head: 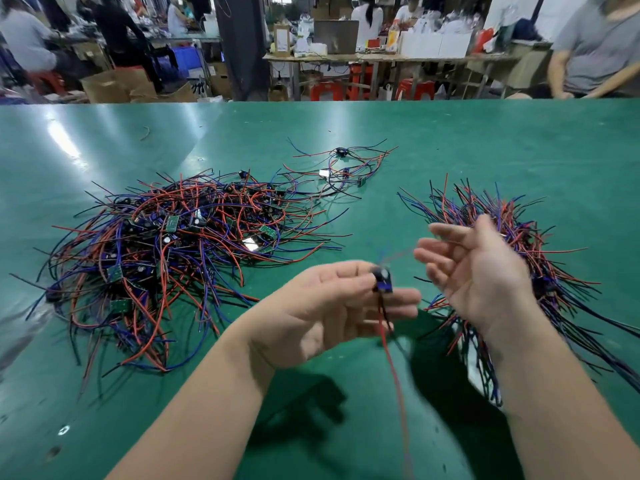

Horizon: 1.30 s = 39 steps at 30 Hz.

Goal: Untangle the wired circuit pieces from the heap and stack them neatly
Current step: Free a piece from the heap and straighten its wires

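A big tangled heap [166, 251] of small green circuit boards with red, blue and black wires lies on the left of the green table [485, 140]. A sorted stack [561, 271] of wired pieces lies at the right, partly behind my right hand. My left hand [332, 313] pinches one circuit piece [382, 280] between thumb and fingers; its red and black wires hang down blurred. My right hand [481, 268] hovers just right of that piece, fingers spread and curled, palm facing left, holding nothing.
A few loose wired pieces [343, 168] lie further back in the middle. A short wire scrap [145, 133] sits far left near the back. Beyond the table edge stand benches, cardboard boxes, red stools and several people; one person [595, 46] sits at the far right.
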Available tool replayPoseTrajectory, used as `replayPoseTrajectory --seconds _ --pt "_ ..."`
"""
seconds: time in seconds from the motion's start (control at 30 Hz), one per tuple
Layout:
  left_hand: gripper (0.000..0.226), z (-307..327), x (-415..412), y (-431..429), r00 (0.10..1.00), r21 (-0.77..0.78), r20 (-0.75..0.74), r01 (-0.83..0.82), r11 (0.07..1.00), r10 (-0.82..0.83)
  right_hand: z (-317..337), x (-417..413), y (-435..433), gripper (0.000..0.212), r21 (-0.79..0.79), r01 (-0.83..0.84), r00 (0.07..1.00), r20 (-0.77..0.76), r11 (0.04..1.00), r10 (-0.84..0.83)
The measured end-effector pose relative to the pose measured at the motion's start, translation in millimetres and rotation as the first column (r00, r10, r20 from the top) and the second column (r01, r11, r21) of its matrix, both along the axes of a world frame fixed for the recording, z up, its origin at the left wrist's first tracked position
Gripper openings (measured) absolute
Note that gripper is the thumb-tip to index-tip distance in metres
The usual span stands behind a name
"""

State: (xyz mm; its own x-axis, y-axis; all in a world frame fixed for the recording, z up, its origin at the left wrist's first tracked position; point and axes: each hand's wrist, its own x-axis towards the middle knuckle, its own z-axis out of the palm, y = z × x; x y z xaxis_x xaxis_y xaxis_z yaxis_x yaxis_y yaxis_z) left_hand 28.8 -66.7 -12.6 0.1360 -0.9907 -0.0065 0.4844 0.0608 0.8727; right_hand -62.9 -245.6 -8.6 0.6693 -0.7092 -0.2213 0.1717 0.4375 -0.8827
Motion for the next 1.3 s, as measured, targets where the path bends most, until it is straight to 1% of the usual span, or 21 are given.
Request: replayPoseTrajectory --seconds 0.13,0.2,0.27,0.33,0.4,0.47,0.53,0.6,0.7,0.8,0.83,0.9,0.97,1.0,1.03,1.07,1.1,1.13,1.2,1.23,1.3 --pt "0.029 5 5 -5 0.98 0.008 -0.081 -0.18 0.984 0.18 -9 11 28 0.02 -0.252 -0.217 0.976 -0.08 0.943 0.203" --pt "0.027 6 5 -4 0.967 -0.007 -0.084 -0.24 0.971 0.239 -7 15 36 0.032 -0.2 -0.243 0.97 -0.033 0.949 0.241" --pt "0.025 5 6 -5 0.927 0.023 -0.16 -0.34 0.94 0.339 -7 18 37 0.031 -0.088 -0.205 0.979 -0.033 0.975 0.203" --pt "0.017 3 7 -6 0.882 0.057 -0.22 -0.414 0.908 0.416 -10 16 37 0.026 -0.099 -0.2 0.972 -0.145 0.975 0.184" --pt "0.019 -1 7 -7 0.852 0.066 -0.237 -0.465 0.883 0.466 -15 10 38 0.016 -0.293 -0.357 0.904 -0.347 0.887 0.249" --pt "0.043 -4 7 -9 0.829 0.064 -0.246 -0.503 0.862 0.502 -16 7 45 0.008 -0.42 -0.506 0.846 -0.411 0.753 0.34" --pt "0.071 -5 7 -11 0.819 0.078 -0.267 -0.506 0.859 0.507 -12 8 53 0.014 -0.485 -0.508 0.861 -0.26 0.712 0.437" --pt "0.082 -6 6 -12 0.822 0.106 -0.256 -0.499 0.86 0.509 -9 12 58 0.027 -0.493 -0.405 0.892 -0.026 0.77 0.452" --pt "0.065 -8 2 -14 0.824 0.075 -0.214 -0.522 0.85 0.525 -5 14 59 0.03 -0.303 -0.274 0.914 0.214 0.913 0.346" --pt "0.03 -12 -6 -16 0.85 0.014 -0.14 -0.512 0.859 0.509 1 11 56 0.018 -0.188 -0.259 0.913 0.272 0.947 0.304" --pt "0.031 -14 -8 -18 0.849 -0.011 -0.069 -0.526 0.85 0.524 3 10 55 0.017 -0.159 -0.26 0.914 0.279 0.953 0.296" --pt "0.059 -17 -10 -19 0.748 -0.133 0.187 -0.623 0.771 0.637 6 9 51 0.018 -0.075 -0.246 0.92 0.295 0.966 0.258" --pt "0.08 -17 -9 -19 0.44 -0.382 0.445 -0.695 0.609 0.78 10 9 46 0.019 0.018 -0.22 0.925 0.322 0.975 0.203" --pt "0.082 -18 -6 -18 0.296 -0.491 0.511 -0.671 0.556 0.807 11 9 44 0.019 0.051 -0.21 0.926 0.331 0.976 0.182" --pt "0.081 -19 -3 -18 0.217 -0.56 0.524 -0.642 0.525 0.824 11 8 41 0.019 0.068 -0.206 0.926 0.335 0.976 0.172" --pt "0.074 -21 -1 -18 0.211 -0.586 0.501 -0.631 0.509 0.839 11 7 39 0.019 0.068 -0.21 0.925 0.336 0.975 0.176" --pt "0.063 -20 0 -17 0.279 -0.562 0.454 -0.647 0.515 0.846 11 6 37 0.019 0.055 -0.223 0.923 0.333 0.973 0.192" --pt "0.048 -18 0 -17 0.4 -0.485 0.386 -0.679 0.552 0.831 10 5 35 0.019 0.033 -0.242 0.922 0.319 0.97 0.22" --pt "0.024 -15 -2 -17 0.657 -0.25 0.246 -0.668 0.701 0.713 7 4 33 0.019 -0.033 -0.29 0.924 0.252 0.956 0.289" --pt "0.026 -15 -4 -16 0.728 -0.151 0.225 -0.631 0.761 0.648 5 4 32 0.02 -0.08 -0.307 0.927 0.201 0.948 0.317" --pt "0.029 -16 -7 -17 0.792 -0.043 0.252 -0.564 0.824 0.556 2 5 34 0.017 -0.177 -0.311 0.941 0.082 0.934 0.328"
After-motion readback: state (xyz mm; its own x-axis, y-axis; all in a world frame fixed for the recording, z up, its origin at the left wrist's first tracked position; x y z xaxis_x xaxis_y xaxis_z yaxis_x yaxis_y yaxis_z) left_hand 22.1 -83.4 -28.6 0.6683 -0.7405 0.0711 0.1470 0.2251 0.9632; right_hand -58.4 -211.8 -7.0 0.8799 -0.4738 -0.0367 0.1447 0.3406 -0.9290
